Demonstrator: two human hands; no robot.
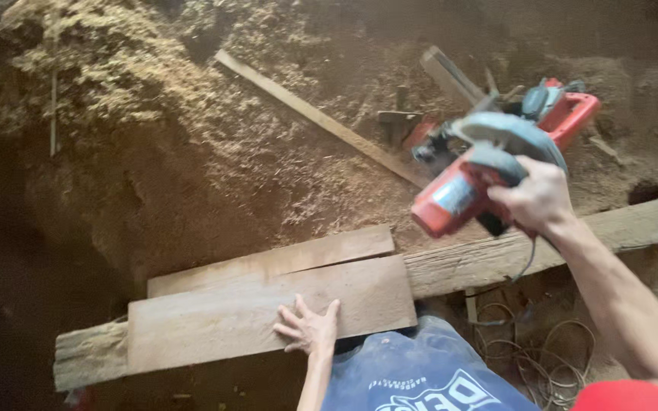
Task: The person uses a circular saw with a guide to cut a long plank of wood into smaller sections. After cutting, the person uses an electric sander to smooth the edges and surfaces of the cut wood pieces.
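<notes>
So a red circular saw [489,171] is held up in the right of the frame, the right hand [536,199] clamped round its handle. The left hand [310,329] is laid flat, fingers spread, on the near board [268,312] at lower centre. A second board [276,260] is stacked behind it, probably touching. Sawdust [154,99] is piled upper left.

Dim and warm-toned throughout, with soft daylight falling from the upper left across the sawdust heap [116,68]. Sinking into deep shadow at the left edge and lower left corner. Smearing with motion blur around the red circular saw [489,164]. Showing no glare.
</notes>
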